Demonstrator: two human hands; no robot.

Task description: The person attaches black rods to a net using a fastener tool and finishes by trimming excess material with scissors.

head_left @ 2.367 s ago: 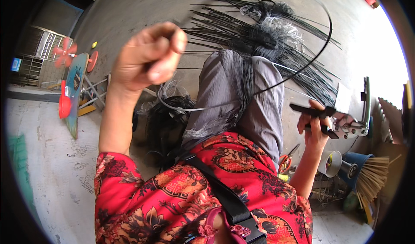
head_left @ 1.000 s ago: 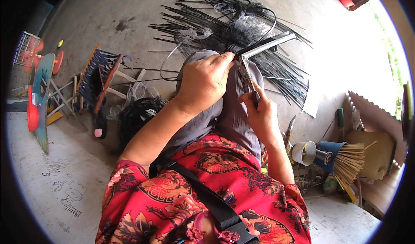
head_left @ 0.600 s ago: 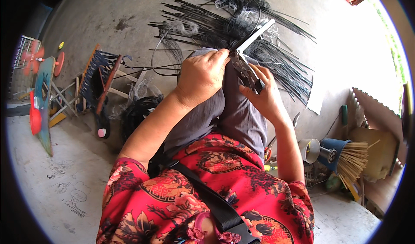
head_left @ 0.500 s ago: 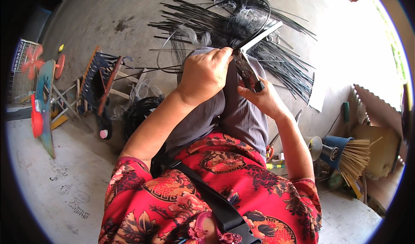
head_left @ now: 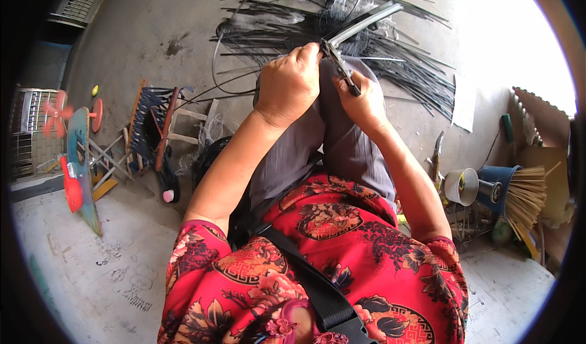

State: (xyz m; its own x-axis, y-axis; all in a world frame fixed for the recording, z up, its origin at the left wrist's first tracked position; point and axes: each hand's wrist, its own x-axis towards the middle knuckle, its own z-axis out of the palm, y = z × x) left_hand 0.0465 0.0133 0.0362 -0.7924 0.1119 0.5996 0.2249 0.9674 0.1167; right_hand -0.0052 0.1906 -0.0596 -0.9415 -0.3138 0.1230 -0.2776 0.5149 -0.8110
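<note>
My left hand (head_left: 289,88), closed with the knuckles up, pinches a thin black rod just above my knees. The rod bends away in a wide loop (head_left: 215,69) on the left. My right hand (head_left: 364,105) is wrapped round the handles of a plier-like tool (head_left: 339,68). A long, straight grey metal arm (head_left: 367,23) sticks out from the tool's head, far and to the right. The tool's head meets my left fingertips, and they hide what lies between its jaws. Beyond my knees, many black rods (head_left: 406,75) and dark netting (head_left: 334,7) lie on the floor.
A wooden frame with black webbing (head_left: 157,121) and a teal board with red parts (head_left: 82,167) stand at left. At right are a white bucket (head_left: 462,186), a blue bucket (head_left: 492,184) holding thin sticks (head_left: 526,191), and a sickle-shaped tool (head_left: 437,152).
The whole view has shifted. The tool has turned so that its handles show narrower, and my right fingers are curled more closely round them. My left hand keeps its pinch on the rod.
</note>
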